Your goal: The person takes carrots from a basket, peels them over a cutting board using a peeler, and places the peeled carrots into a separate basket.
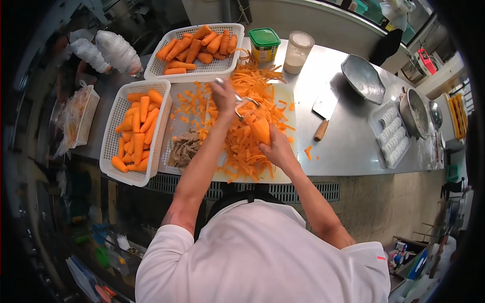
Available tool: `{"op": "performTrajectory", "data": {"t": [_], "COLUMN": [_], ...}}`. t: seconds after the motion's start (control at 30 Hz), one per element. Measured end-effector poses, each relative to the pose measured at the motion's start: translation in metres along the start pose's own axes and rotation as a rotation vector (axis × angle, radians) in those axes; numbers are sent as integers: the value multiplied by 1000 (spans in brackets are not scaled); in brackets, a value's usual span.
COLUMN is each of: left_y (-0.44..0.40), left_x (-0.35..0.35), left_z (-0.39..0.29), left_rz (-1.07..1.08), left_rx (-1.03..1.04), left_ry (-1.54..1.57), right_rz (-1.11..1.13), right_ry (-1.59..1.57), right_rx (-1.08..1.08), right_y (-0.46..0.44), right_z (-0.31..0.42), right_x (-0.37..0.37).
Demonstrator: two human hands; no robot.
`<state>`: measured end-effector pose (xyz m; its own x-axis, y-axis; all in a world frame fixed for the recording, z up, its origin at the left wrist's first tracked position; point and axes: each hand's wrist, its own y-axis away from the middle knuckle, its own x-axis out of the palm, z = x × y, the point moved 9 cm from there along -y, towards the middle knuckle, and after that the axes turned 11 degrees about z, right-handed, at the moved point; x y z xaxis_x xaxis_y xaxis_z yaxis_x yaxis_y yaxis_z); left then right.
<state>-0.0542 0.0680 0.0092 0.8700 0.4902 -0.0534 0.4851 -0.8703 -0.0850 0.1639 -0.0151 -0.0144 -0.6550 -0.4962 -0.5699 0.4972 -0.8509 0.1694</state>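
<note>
Left hand [224, 97] gripping peeler [238, 111], right hand [279, 146] clasping carrot [260, 130], its long axis slanting away leftward

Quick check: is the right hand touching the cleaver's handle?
Apart. The head view shows bare steel tabletop between the right hand, which holds a carrot, and the cleaver's wooden handle.
</note>
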Motion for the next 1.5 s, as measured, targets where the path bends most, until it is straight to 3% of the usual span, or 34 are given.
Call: {"op": "performTrajectory", "data": {"t": [0.17, 0.23, 0.27, 0.3, 0.37, 0.4, 0.47, 0.5, 0.6, 0.63, 0.7, 0.77, 0.83, 0.87, 0.9, 0.97, 1.03, 1.1, 1.13, 1.23, 1.27, 1.37, 1.4, 1.5], "left_y": [16, -21, -18, -22, -22, -10, 6, 14, 31, 21, -14, 11, 38, 14, 3, -9, 16, 28, -1, 9, 17, 14, 8, 1], "left_x": [38, 23, -1, -11, -30, -29, -11, -3, 43, 33, -21, -13, 40, 38, 29, -17, -2, 34, 27, 10, 10, 19, 21, 21], "left_z": [-2, 49, 31, 17, 13, 3, -17, -15, -12, 1, 27, 5, -17, 25, 25, 30, 1, -6, 38, 15, -1, -7, 14, 32], "left_rz": [260, 138, -70, -69, -24, -19, 52, 46, 337, 328, -71, -30, 346, 286, 279, -84, -26, 237, 201, 69, 6, 134, 159, 137], "left_rx": [32, -21, 36, 39, -125, -135, -133, -133, 14, 10, -35, -144, 6, 64, 62, -88, -180, -12, 17, -127, -24, -7, -117, -151], "left_ry": [69, -142, -118, -112, 43, 38, 238, 241, 71, 70, 155, 192, 83, -158, -156, 135, 219, 31, -70, 118, 123, 108, 88, 134], "right_rz": [-5, -20, -41, -46, -127, -126, 201, 206, 286, 296, 158, 46, 1, -2, -4, -30, -59, -70, -70, -126, -130, -101, -80, -33], "right_ry": [194, 164, 131, 136, -386, -392, -928, -923, -604, -602, -360, -226, -182, -134, -88, -42, -7, 135, 139, 190, 178, 187, 208, 224], "right_rx": [13, -1, -2, -3, -291, -280, 53, 52, 95, 96, 8, -38, -45, -53, -55, -63, -72, -82, -92, -119, -108, -107, -128, -97], "right_y": [-3, 0, 3, 2, 4, 10, 6, 5, 5, 7, 3, -1, 2, -3, -3, 3, -2, -5, -8, -6, -5, 1, 1, -5], "right_z": [5, 5, 3, -6, -14, -10, -13, -12, -4, -6, -7, -2, -1, 1, 3, 6, 10, 14, 16, 18, 18, 11, 11, 6], "right_x": [-2, -4, -8, -11, -16, -20, -2, 2, 16, 21, 9, -2, 2, 3, 3, -3, -9, -4, -4, -11, -15, -12, -11, -11]}}
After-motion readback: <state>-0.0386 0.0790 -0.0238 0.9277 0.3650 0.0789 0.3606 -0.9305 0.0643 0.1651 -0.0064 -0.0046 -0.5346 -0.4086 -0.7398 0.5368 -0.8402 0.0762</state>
